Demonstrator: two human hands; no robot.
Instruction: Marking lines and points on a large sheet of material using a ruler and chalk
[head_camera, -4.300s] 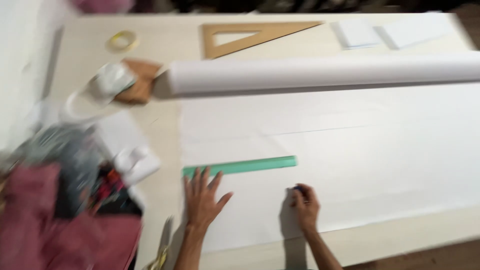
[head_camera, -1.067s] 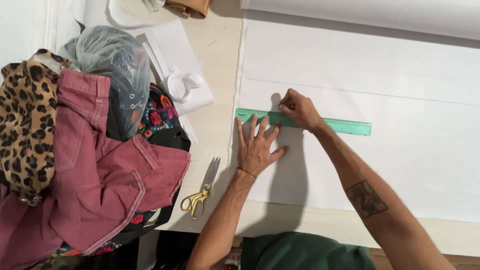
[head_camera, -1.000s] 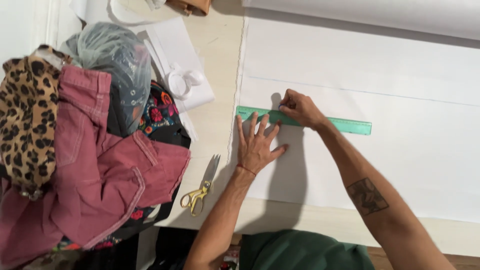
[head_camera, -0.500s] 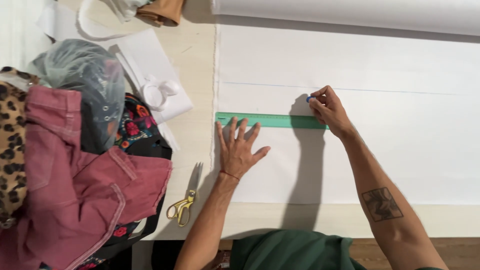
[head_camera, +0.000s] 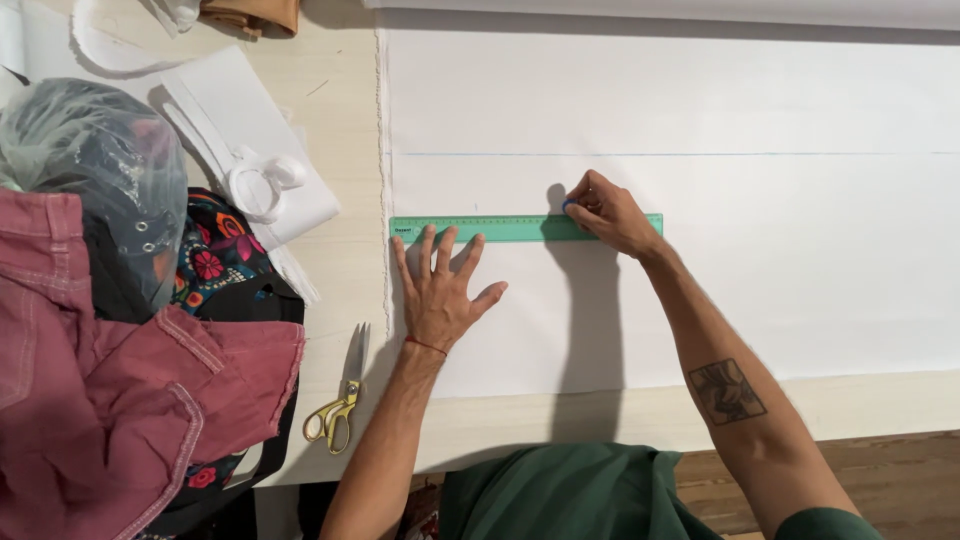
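Green ruler (head_camera: 510, 228): flat, long, lying level across white fabric (head_camera: 700, 110). Fabric spread smooth on table, thin line drawn above ruler.

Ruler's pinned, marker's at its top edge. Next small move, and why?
Probably draw the right hand rightward along the ruler. Its blue marker tip sits mid-ruler at the upper edge, the left hand lies flat with its fingertips on the ruler, and no line shows there on the white sheet.

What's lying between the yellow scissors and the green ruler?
In the head view, only the left hand pressed flat on the white paper sheet lies between the yellow scissors and the green ruler.
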